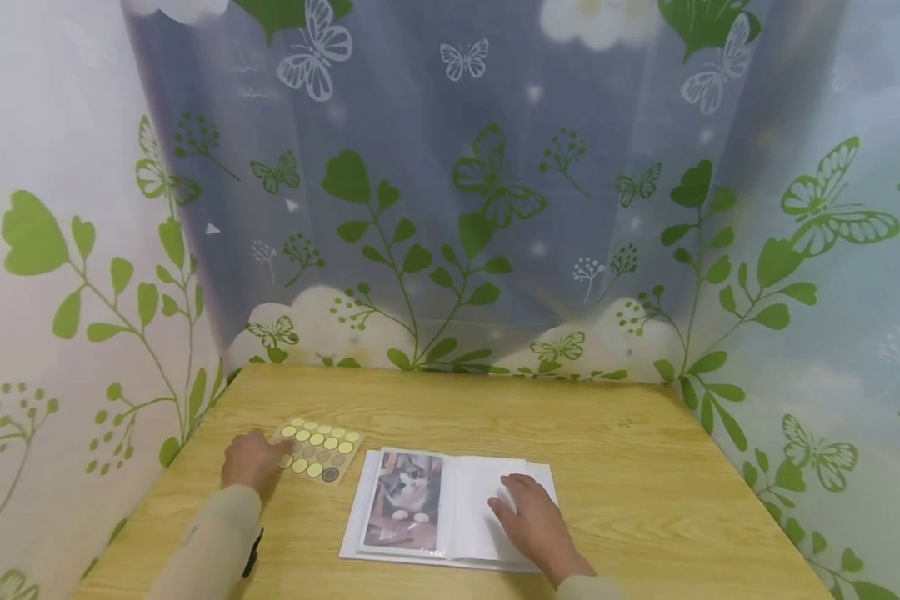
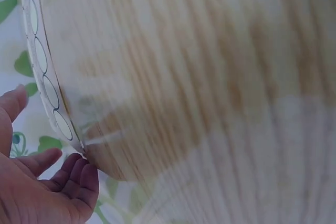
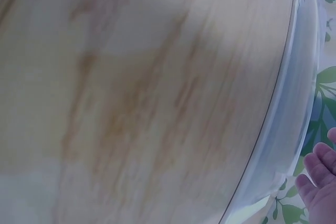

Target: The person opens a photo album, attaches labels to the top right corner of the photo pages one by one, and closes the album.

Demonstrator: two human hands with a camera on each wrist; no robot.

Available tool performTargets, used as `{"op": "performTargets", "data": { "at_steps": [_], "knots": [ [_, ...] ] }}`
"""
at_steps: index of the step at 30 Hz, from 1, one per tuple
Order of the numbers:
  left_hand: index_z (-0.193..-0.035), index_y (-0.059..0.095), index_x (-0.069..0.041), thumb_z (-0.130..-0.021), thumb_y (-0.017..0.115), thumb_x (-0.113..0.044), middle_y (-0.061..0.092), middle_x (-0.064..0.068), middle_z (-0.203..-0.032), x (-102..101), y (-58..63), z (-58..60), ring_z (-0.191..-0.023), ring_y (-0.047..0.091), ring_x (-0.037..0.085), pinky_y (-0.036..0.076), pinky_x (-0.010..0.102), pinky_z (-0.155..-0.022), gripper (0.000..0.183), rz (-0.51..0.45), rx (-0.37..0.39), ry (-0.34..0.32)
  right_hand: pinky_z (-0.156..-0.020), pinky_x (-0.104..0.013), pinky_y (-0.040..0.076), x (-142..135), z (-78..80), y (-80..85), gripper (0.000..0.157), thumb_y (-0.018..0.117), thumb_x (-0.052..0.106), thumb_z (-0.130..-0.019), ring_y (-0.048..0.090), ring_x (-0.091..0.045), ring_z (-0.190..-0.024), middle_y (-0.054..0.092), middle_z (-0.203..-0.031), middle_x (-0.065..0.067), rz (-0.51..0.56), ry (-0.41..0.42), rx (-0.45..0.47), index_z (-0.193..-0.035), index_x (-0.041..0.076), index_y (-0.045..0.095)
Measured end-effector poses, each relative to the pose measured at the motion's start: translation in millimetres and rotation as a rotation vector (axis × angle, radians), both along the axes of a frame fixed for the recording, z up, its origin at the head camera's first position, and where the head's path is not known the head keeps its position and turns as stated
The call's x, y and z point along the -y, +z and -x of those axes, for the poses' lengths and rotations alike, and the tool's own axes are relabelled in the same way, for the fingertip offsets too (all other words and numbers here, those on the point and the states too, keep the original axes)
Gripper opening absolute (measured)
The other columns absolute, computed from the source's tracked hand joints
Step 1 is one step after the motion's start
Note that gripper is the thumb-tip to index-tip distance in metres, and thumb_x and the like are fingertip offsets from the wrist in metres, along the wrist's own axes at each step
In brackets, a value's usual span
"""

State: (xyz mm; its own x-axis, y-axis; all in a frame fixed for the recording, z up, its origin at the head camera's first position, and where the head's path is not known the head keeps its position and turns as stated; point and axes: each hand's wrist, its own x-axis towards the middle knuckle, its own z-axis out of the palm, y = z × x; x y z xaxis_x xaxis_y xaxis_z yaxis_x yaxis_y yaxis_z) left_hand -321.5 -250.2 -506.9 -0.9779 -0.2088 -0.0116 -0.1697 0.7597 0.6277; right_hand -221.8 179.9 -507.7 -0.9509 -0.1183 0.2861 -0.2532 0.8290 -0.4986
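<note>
A sheet of round yellow stickers lies on the left of the table, with one dark circle at its lower right corner. My left hand is at the sheet's left edge, one digit reaching over it. In the left wrist view the sheet appears edge-on, near loosely bent fingers. An opened white photo album lies at the centre, a cat photo in its left page. Over the right page, my right hand has its fingers spread; whether it touches the page I cannot tell.
The wooden table has its far edge against a patterned curtain with butterflies and green leaves. More of this cloth hangs along the left and right sides. A dark strap shows by the left sleeve.
</note>
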Motion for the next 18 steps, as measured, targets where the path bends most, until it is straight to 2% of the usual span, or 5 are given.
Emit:
{"op": "performTargets", "data": {
  "at_steps": [8, 13, 18],
  "knots": [
    [-0.119, 0.053, 0.021, -0.093, 0.058, -0.050, 0.044, 0.041, -0.111, -7.8, -2.9, 3.0, -0.102, 0.046, 0.057, 0.045, 0.065, -0.078, 0.076, 0.081, 0.031, 0.025, -0.104, -0.054, 0.041, 1.1, 1.0, -0.9, 0.041, 0.063, 0.026, -0.096, 0.053, -0.042, -0.122, 0.060, -0.127, -0.023, -0.007, -0.001, 0.020, -0.124, -0.004, 0.063],
    [-0.113, 0.056, 0.019, -0.092, 0.062, -0.042, 0.046, 0.040, -0.106, -10.8, -6.4, 5.5, -0.105, 0.045, 0.058, 0.043, 0.067, -0.081, 0.065, 0.152, 0.006, 0.030, -0.104, -0.055, 0.041, 1.3, 0.6, -1.3, 0.041, 0.063, 0.025, -0.096, 0.053, -0.042, -0.122, 0.059, -0.128, -0.024, -0.001, 0.000, 0.024, -0.125, -0.004, 0.063],
    [-0.117, 0.054, 0.017, -0.091, 0.064, -0.035, 0.048, 0.041, -0.110, -10.5, -9.1, 7.2, -0.108, 0.044, 0.058, 0.042, 0.067, -0.084, 0.059, 0.138, -0.012, 0.041, -0.104, -0.055, 0.042, 0.8, -0.5, -1.7, 0.041, 0.063, 0.025, -0.096, 0.054, -0.042, -0.121, 0.059, -0.127, -0.024, 0.004, 0.007, 0.018, -0.124, -0.005, 0.063]
  ]
}}
